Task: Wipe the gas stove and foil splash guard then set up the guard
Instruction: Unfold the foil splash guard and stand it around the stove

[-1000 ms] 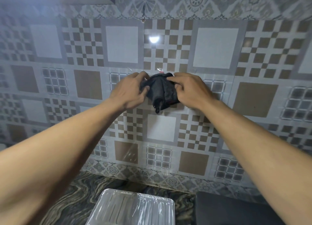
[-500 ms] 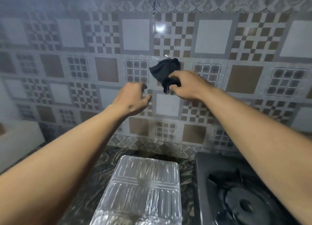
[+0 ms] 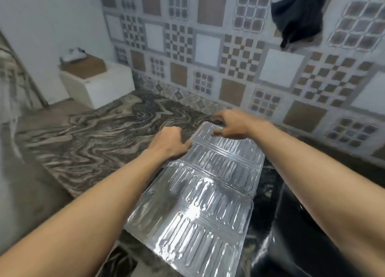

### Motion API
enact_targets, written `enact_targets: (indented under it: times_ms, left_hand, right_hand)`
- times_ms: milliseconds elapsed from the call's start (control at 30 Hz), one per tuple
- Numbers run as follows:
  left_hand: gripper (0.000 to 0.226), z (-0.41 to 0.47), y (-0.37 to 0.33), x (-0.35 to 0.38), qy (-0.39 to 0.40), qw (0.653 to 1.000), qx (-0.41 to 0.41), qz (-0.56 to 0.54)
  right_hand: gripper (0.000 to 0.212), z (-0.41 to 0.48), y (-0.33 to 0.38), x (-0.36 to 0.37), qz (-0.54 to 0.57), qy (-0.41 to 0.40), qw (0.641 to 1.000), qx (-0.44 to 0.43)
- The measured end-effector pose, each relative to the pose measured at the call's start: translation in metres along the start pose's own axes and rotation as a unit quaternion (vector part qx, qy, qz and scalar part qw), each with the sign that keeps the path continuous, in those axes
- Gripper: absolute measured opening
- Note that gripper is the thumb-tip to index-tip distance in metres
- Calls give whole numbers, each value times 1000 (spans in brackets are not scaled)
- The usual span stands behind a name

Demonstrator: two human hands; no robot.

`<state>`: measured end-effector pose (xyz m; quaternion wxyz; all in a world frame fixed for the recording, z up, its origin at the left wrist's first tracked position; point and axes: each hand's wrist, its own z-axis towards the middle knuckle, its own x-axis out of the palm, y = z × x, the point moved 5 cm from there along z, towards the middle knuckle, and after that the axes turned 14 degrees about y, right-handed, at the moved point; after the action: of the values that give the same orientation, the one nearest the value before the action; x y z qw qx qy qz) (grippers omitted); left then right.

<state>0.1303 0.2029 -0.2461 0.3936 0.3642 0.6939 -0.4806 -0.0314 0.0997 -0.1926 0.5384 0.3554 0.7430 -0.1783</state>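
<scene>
The folded foil splash guard [image 3: 200, 197] lies flat on the marble counter [image 3: 100, 143], just left of the black gas stove [image 3: 312, 231]. My left hand [image 3: 171, 144] rests at the guard's far left edge with its fingers curled against the foil; whether it grips is unclear. My right hand [image 3: 231, 124] hovers over the guard's far end with its fingers spread and holds nothing. The dark cloth [image 3: 298, 16] hangs on the tiled wall at the upper right, away from both hands.
A white box [image 3: 100, 85] with a brown top and a small white object on it stands at the back left of the counter. The patterned tile wall [image 3: 208, 47] runs behind the counter. The counter's front edge drops off on the left.
Both hands have left the cloth, which stays hanging on the wall, and have come down to the far end of the foil guard. My view has swung down and left.
</scene>
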Motion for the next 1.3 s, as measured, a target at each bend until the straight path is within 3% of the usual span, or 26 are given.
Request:
enact_targets:
  times_ms: [200,367,633,767,900,967,1133,1233,1300]
  left_hand:
    - [73,-28,42,74,45,990,-136,1]
    - [99,-47,71,126,91,966,-238,37]
    - [93,-52,85,143,37,951,-305,-16]
    - [89,-46,92,128,-11,952,-290,-94]
    - [43,-45,89,95,-86,951,-260,-143]
    - [33,-45,79,71,-118,951,-248,-142]
    - [39,-53,28,-4,-180,957,-190,-126]
    - [30,-61,-2,-44,-225,956,-155,-103]
    - [35,-66,-23,-64,-258,955,-126,-80]
  right_hand:
    - [67,59,12,75,-49,101,992,-63]
    - [82,101,31,126,-45,167,979,-111]
    - [116,162,40,164,-60,239,959,-140]
    - [103,176,48,162,-111,230,956,-145]
    - [103,167,49,135,-98,175,965,-168]
    - [96,155,45,110,-88,138,969,-184]
    - [42,104,26,18,-55,52,973,-220]
    - [33,66,13,-35,-35,6,974,-223]
    - [25,42,3,-61,-6,-23,974,-226]
